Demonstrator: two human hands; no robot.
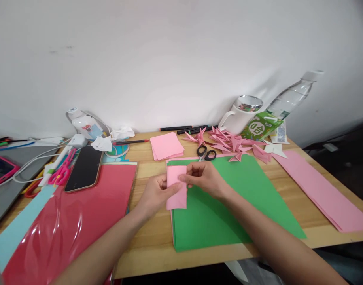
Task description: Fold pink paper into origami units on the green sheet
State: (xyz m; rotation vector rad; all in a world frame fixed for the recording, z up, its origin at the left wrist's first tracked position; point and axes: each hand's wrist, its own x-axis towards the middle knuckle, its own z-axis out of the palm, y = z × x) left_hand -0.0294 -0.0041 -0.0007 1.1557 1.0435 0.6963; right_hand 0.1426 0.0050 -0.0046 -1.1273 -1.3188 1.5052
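Observation:
A pink sheet of paper (176, 200), folded into a narrow upright rectangle, is held just above the left edge of a stack of green paper (229, 221). My left hand (157, 193) grips its left side, thumb across the front and fingers behind. With thumb and bent fingers, my right hand (203, 178) pinches its right edge near the top. Small black-handled scissors (207, 153) lie just beyond my right hand. A pile of pink square papers (166, 146) rests behind the folded sheet.
Folded pink paper pieces (229, 142) are heaped at the back, by a white mug (236, 118), a green packet (260, 126) and a tilted bottle (291, 97). Pink strips (324, 190) lie right. A phone (84, 168), red sheets (95, 206) and pink scissors (63, 170) are left.

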